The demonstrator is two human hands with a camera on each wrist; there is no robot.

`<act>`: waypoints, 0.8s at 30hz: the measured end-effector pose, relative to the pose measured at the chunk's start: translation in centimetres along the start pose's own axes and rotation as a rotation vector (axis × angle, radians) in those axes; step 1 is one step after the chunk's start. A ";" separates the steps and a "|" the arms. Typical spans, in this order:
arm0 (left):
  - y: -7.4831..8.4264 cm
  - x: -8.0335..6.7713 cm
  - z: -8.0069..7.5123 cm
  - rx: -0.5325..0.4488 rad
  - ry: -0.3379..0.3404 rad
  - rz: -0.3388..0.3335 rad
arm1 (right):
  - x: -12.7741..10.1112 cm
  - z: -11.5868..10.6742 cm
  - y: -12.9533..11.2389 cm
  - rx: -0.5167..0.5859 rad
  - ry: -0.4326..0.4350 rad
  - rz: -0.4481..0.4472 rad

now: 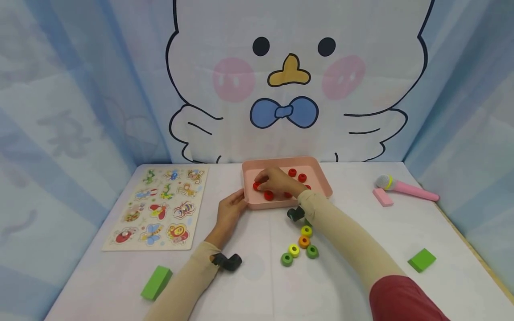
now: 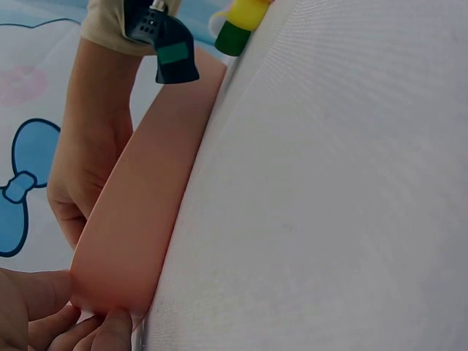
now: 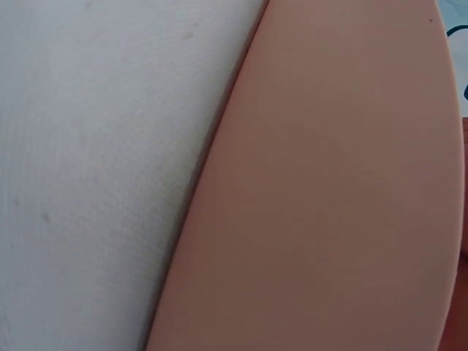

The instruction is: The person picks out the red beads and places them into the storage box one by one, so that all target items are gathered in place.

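Note:
A shallow pink tray (image 1: 261, 206) holds several small red beads (image 1: 292, 172). My left hand (image 1: 230, 210) grips the tray's near left corner; in the left wrist view its thumb (image 2: 44, 292) lies at the rim and the fingers press the tray's outer wall (image 2: 146, 190). Reaching over the near rim, my right hand (image 1: 276, 180) has its fingertips on a red bead (image 1: 256, 186) at the tray's left side and pinches it. The tray wall (image 3: 329, 183) fills most of the right wrist view and hides those fingers.
Green, yellow and orange beads (image 1: 304, 242) lie in front of the tray. An insect puzzle board (image 1: 136, 218) is at left, a green block (image 1: 156, 283) nearer. At right are a pink toy microphone (image 1: 409, 189), a pink block (image 1: 383, 197) and another green block (image 1: 421, 260).

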State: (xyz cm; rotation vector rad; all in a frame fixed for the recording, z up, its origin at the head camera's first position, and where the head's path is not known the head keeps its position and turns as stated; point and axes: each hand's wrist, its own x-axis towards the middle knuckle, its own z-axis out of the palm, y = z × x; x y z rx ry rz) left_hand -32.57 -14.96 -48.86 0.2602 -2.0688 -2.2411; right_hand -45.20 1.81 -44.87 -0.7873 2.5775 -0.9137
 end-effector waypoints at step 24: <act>-0.1 0.0 -0.9 0.044 0.023 -0.003 | -3.9 -1.1 -0.4 -0.048 0.116 -0.034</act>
